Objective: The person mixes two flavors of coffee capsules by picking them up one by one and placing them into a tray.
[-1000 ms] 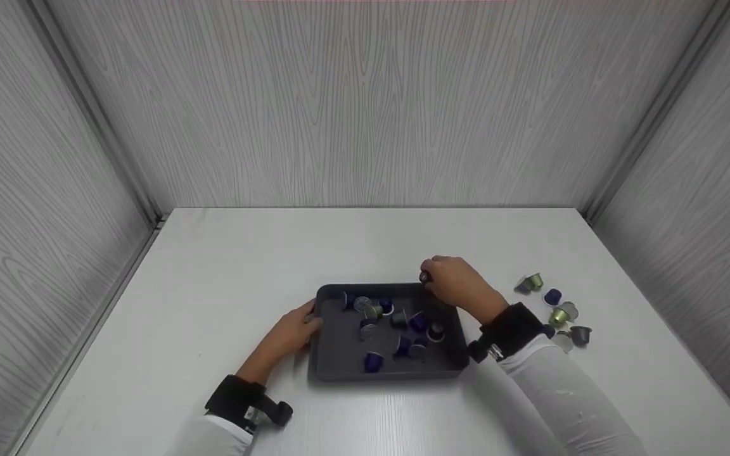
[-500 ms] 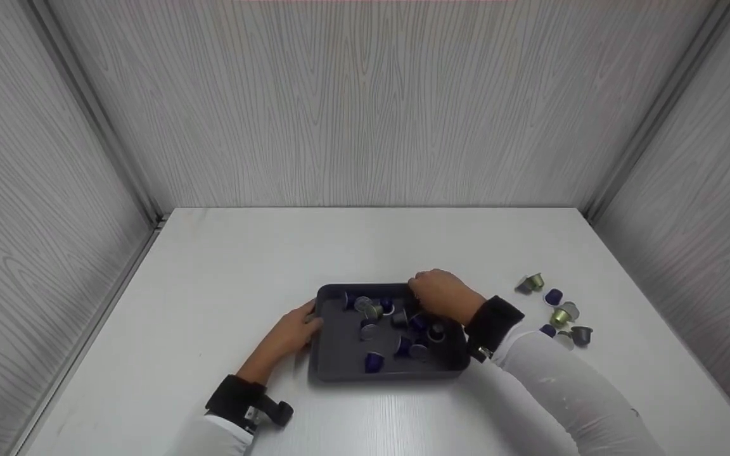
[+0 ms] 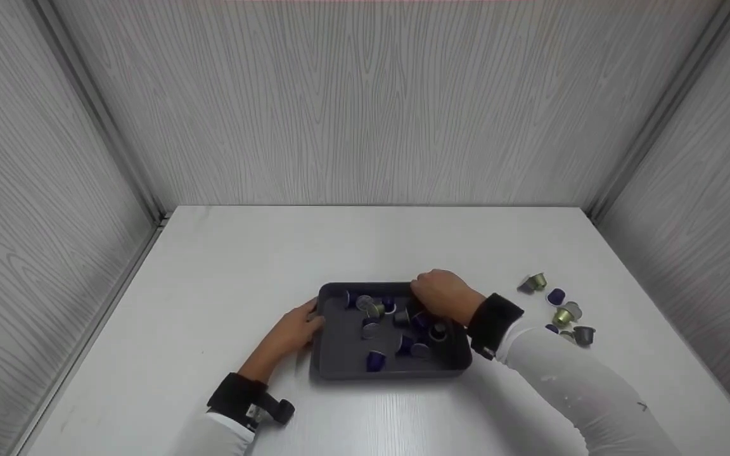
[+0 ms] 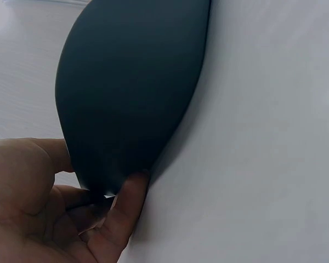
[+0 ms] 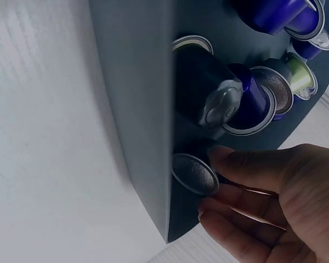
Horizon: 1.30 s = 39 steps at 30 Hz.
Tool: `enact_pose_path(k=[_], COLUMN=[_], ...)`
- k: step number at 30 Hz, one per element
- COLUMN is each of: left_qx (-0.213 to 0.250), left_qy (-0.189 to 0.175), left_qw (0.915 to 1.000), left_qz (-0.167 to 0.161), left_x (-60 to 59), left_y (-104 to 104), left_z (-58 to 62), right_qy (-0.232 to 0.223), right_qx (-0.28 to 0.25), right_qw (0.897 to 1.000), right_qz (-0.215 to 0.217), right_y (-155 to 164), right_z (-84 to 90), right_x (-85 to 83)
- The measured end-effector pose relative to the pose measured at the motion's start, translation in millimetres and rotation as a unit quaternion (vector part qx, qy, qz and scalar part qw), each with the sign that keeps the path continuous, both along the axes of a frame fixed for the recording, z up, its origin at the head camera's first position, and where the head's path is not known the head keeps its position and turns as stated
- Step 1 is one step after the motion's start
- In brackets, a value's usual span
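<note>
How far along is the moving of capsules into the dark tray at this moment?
Done: about ten capsules lie in the tray. In hand: the right hand is over the tray's far right corner, fingers around a dark capsule just inside the wall, while the left hand holds the tray's left edge. Left: about six loose capsules on the table to the right.
</note>
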<state>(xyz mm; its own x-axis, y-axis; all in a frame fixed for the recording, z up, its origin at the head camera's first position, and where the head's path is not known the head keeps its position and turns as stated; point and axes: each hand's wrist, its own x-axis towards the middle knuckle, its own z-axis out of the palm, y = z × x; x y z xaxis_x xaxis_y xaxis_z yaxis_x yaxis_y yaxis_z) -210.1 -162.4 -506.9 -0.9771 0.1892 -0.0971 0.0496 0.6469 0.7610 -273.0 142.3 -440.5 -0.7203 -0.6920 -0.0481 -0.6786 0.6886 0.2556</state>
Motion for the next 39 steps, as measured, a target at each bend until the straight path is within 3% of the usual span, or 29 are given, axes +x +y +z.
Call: enact_pose_path(k=[15,19,26,31,34,39], left_qx=[0.005,0.005,0.021,0.040,0.032,0.023], left_qy=[0.013,0.009,-0.004,-0.025,-0.019,-0.016], left_qw=[0.9998,0.9999,0.9998,0.9989,0.9993,0.9996], left_qz=[-0.011,-0.010,0.000,-0.002,0.000,0.003], left_x=[0.5,0.0,1.0,2.5,1.9,1.1], left_y=[1,0,-1,0,0,-1], left_z=[1.8,2.1,3.6,1.9,2.6,3.1], right_qy=[0.027,0.066,0.149,0.137,0.131,0.119], right_qx=[0.032,0.001,-0.055,-0.113,-0.138,-0.142], right_qw=[0.999,0.996,0.980,0.978,0.977,0.980], right_qz=[0.021,0.058,0.120,0.108,0.095,0.071], right_y=[13,25,48,68,79,96], right_z=[10.6,12.5,12.6,10.8,11.0,6.4], right_x=[7.7,8.0,6.4,8.2,8.4,9.5])
